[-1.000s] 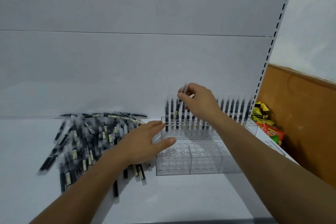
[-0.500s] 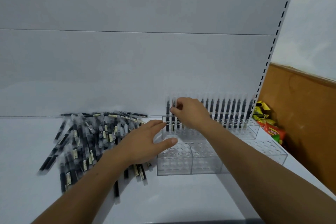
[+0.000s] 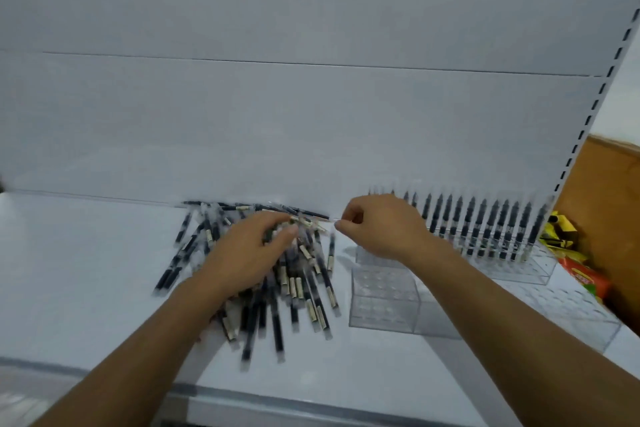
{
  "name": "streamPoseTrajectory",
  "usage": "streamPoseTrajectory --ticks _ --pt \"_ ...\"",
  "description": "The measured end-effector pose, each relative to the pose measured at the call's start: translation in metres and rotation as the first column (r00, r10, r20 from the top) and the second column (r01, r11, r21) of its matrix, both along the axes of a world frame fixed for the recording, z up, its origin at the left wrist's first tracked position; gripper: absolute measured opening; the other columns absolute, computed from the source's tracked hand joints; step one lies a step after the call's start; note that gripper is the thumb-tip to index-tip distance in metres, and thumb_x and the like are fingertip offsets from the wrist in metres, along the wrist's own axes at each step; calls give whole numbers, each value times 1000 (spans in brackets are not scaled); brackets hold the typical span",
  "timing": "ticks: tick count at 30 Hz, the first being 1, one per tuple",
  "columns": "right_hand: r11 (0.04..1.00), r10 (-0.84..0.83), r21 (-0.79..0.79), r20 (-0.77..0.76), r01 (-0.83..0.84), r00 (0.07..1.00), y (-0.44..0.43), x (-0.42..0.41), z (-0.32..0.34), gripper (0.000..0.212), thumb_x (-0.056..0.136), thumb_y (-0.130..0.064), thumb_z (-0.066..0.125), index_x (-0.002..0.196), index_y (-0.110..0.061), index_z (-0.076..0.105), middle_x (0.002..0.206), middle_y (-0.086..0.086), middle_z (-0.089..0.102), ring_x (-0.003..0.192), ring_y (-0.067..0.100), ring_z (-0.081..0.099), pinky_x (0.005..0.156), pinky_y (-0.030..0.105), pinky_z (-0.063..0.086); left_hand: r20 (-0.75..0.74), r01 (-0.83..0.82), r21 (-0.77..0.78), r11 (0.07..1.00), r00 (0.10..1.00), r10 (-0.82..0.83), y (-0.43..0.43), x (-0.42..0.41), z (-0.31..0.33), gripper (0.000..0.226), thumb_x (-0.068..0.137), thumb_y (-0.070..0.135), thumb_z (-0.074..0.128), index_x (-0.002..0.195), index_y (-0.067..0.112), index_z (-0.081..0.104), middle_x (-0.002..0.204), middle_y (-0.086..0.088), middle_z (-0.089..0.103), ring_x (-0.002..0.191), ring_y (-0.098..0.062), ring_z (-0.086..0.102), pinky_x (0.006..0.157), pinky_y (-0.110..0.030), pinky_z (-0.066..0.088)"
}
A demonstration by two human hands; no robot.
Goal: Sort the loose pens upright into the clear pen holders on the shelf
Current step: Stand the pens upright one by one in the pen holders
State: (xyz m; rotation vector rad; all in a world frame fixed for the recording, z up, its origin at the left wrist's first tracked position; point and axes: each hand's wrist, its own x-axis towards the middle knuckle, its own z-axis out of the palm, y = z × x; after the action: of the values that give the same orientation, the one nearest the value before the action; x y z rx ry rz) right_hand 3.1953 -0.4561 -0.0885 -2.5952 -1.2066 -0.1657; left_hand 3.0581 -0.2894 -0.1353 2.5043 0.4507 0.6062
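Black, clear-capped loose pens are seen heaped, some gripped by curled fingers of the left hand; whether anything is pinched by the right hand cannot be told through blur.

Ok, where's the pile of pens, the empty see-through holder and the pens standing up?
pile of pens (image 3: 304,291): head view, a dark barrel mid-pile.
empty clear holder (image 3: 382,305): head view, its front wall.
standing pens (image 3: 479,222): head view, one barrel mid-row.

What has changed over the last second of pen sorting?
The right hand left the row of standing pens, where it had lowered a pen, and moved left to the loose pile. The left hand curled its fingers into that pile. The clear holders and standing pens stayed put.
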Motion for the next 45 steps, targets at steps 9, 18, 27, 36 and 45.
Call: streamPoseTrajectory --ticks 9,18,27,36,45 --pt "946 306 -85 -98 -314 947 81 -69 -49 60 97 -58 40 148 -26 35 145 4 48 136 27 37 111 44 34 -168 -381 -17 924 912 373 81 -77 -31 45 101 38 37 137 13 49 143 -6 48 131 -22 43 98 -28 32" --pt "966 251 -86 89 -243 964 105 -67 -59 33 98 -42 43 118 -26 65 112 1 66 111 25 55 98 40 45 -204 -434 33 900 879 431 87 -92 -35 32 95 30 53 122 17 62 119 -3 64 102 -19 59 83 -28 43" --pt "973 230 7 -88 -230 969 108 -68 -52 10 92 -32 59 97 -24 62 94 -6 65 89 14 58 79 30 49 -383 -444 177 878 791 477 87 -89 -21 22 89 31 58 110 25 61 112 -1 67 96 -19 58 81 -27 42" --pt "980 173 153 -325 -129 930 90 -65 -34 19 88 -21 58 107 -19 60 84 -7 59 76 13 56 57 25 40 -522 -384 218 897 731 440 85 -76 -13 18 90 28 51 79 14 46 77 0 51 69 -16 47 60 -26 35" --pt "962 211 238 -336 -134 918 76 -67 -22 30 93 -17 54 120 -16 68 108 0 69 91 16 62 82 29 51 -449 -429 194 882 761 469 88 -80 -18 14 91 19 49 80 14 58 75 -4 57 67 -20 49 57 -26 35"
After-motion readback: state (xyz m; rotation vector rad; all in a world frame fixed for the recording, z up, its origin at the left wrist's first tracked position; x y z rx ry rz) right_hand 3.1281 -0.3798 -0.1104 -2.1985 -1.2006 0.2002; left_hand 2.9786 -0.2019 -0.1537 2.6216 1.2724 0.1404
